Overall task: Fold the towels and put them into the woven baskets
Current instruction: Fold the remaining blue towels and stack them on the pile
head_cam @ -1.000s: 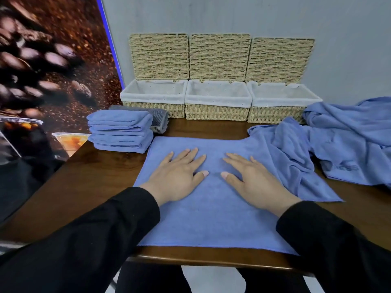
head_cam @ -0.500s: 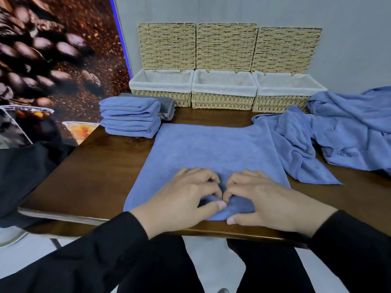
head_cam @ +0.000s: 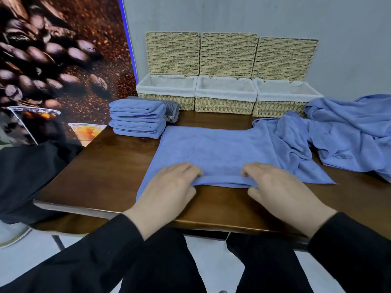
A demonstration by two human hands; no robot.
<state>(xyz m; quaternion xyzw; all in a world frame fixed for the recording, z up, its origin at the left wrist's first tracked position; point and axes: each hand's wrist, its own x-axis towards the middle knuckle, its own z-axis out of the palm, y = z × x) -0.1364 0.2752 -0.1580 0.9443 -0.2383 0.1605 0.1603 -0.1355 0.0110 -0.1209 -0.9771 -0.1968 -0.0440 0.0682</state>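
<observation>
The desk point(head_cam: 110, 170) is dark wood, seen from above its near edge. A loose pile point(head_cam: 349, 136) of blue towels sprawls across its right side. In the middle lies the towel point(head_cam: 213, 153) being folded, spread flat, its right part running under the pile's edge. Along the far wall stand three baskets point(head_cam: 224, 104) in a row, lined in white, each with its woven lid propped upright behind it; no towel shows inside them. Left of the towel and just in front of the left basket sits a stack point(head_cam: 137, 119) of folded blue towels, with a grey cloth point(head_cam: 171, 108) tucked behind it.

The left hand point(head_cam: 167, 187) and the right hand point(head_cam: 279, 187) both grip the towel's near edge, thumbs under and fingers curled over a raised fold of cloth. Half a second ago the two hands were bunched together at the middle of that edge, fingertips nearly touching; now they are well apart, one toward each side. The near edge, which then lay at the desk's front rim, is now lifted and drawn back from it, leaving bare wood between towel and rim. The stack, baskets and pile lie as before.
</observation>
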